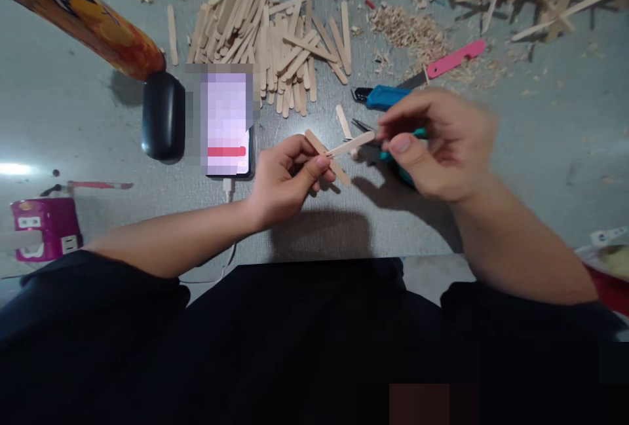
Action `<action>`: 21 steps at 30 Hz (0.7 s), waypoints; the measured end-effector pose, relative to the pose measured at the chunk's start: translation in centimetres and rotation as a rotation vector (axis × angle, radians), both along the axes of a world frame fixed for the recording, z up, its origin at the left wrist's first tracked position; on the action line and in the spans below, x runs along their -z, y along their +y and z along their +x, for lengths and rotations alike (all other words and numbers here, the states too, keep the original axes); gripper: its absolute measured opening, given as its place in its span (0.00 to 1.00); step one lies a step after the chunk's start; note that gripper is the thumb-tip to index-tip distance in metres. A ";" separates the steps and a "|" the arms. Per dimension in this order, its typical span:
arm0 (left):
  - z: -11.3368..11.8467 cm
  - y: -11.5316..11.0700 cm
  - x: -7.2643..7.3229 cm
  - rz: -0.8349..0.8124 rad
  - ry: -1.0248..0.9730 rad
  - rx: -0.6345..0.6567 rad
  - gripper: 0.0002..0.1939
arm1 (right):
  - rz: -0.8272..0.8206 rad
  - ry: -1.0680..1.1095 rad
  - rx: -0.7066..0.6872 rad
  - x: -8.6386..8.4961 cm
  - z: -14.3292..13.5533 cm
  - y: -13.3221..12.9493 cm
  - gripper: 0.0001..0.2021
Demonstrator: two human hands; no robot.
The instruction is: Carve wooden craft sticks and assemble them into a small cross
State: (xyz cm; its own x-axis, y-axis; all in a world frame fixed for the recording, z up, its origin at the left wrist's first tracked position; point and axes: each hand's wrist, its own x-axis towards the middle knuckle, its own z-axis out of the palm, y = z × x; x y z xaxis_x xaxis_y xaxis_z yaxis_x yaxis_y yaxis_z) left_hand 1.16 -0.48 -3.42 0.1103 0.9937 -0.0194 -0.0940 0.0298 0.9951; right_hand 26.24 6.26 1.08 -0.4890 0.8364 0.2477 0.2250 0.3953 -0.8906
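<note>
Fingers of the left hand (275,189) pinch two wooden sticks (354,143); the right hand (442,143) is part open

Closed tight at the thumb, the left hand grips the sticks where they meet at an angle, above the tabletop (314,238). Whether they are fastened there or merely pinched, I cannot tell. Taking the sticks as the clock's centre, with twelve pointing away from the body, the right hand sits at three, blurred, its thumb parted from the forefinger and nothing seen between them. Its underside hides whether it touches the pointed tool with teal handles (386,156).

If the joint is loose, an easing thumb or a knock to the paler stick's free end could swing the angle out or drop a piece. Squeezing too hard could split such thin wood. The tool's tips aim towards the left hand, so a careless sweep might jab it. At between one and two lies the blue cutter (388,96), and at two the pink-handled blade (455,59); reaching that way blindly risks a nick. The cable (229,190), at eight, passes by the left forearm, which could tug the phone (228,124) at between nine and ten.
</note>
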 end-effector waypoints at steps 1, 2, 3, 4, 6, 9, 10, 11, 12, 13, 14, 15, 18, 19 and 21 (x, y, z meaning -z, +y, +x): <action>0.0 0.1 0.0 -0.006 -0.006 -0.016 0.22 | 0.068 -0.139 0.013 -0.5 0.5 0.5 0.07; 0.1 0.1 0.1 -0.008 -0.014 -0.028 0.22 | 0.130 -0.297 0.025 -1.0 0.9 1.0 0.08; 0.1 0.2 0.3 -0.004 -0.024 -0.036 0.23 | 0.204 -0.432 0.033 -1.5 1.3 1.5 0.09; 0.1 0.3 0.4 0.001 -0.033 -0.043 0.24 | 0.250 -0.558 0.040 -1.8 1.6 1.9 0.10; 0.1 0.4 0.7 0.014 -0.048 -0.055 0.24 | 0.289 -0.723 0.046 -2.3 1.9 2.5 0.10; 0.1 0.4 0.9 0.036 -0.056 -0.064 0.23 | 0.286 -0.799 0.039 -2.4 2.1 2.7 0.09; 0.1 0.4 0.8 0.044 -0.060 -0.064 0.22 | 0.292 -0.806 0.032 -2.4 2.1 2.7 0.09; 0.1 0.4 0.8 0.051 -0.065 -0.062 0.22 | 0.306 -0.811 0.022 -2.3 2.2 2.7 0.10; 0.1 0.4 0.8 0.054 -0.067 -0.060 0.22 | 0.319 -0.821 0.007 -2.1 2.3 2.6 0.11; 0.1 0.4 0.7 0.051 -0.067 -0.059 0.22 | 0.329 -0.836 -0.013 -1.9 2.4 2.6 0.14; 0.1 0.4 0.6 0.045 -0.063 -0.058 0.23 | 0.336 -0.857 -0.033 -1.7 2.5 2.6 0.17; 0.1 0.4 0.6 0.039 -0.057 -0.061 0.23 | 0.342 -0.880 -0.052 -1.5 2.6 2.6 0.22; 0.1 0.4 0.5 0.048 -0.033 -0.083 0.23 | 0.373 -0.925 -0.096 -0.6 3.1 2.5 0.33; 0.1 0.3 0.5 0.060 -0.023 -0.092 0.23 | 0.391 -0.922 -0.109 -0.4 3.2 2.6 0.34; 0.2 0.3 0.4 0.076 0.004 -0.107 0.22 | 0.424 -0.905 -0.133 0.0 3.4 2.6 0.32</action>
State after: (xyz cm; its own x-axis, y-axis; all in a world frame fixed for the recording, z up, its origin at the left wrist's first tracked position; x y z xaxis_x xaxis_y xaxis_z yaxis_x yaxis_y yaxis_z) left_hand 1.32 -0.19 -3.87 0.0034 0.9984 0.0563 -0.0887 -0.0558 0.9945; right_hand 29.63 8.84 1.10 -0.7237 0.6901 0.0016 0.6777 0.7112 -0.1865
